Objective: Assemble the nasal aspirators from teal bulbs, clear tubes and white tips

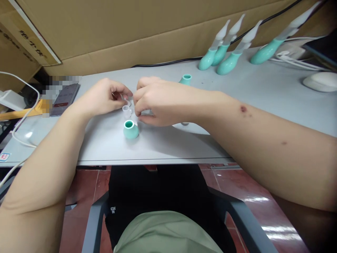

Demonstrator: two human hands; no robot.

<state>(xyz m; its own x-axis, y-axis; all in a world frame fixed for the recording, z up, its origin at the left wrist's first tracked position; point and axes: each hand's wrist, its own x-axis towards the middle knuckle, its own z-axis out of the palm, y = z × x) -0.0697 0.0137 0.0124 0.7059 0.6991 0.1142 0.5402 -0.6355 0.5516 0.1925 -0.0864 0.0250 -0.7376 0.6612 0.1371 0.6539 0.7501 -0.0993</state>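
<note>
My left hand (105, 96) and my right hand (155, 102) meet over the middle of the grey table (105, 140), fingers pinched together. Between the fingertips sits a small clear plastic piece (126, 110); which hand grips it I cannot tell for sure, and both touch it. Just in front of it stands a teal rubber bulb (131, 129), upright with its mouth open. A second teal bulb (186, 79) peeks out behind my right hand.
Several assembled teal bulbs with pale tips (229, 52) lie at the back right. A white mouse (321, 81) and cables lie at the far right. A phone (64, 98) and a white charger (10, 100) sit at the left. Cardboard (131, 31) lines the back.
</note>
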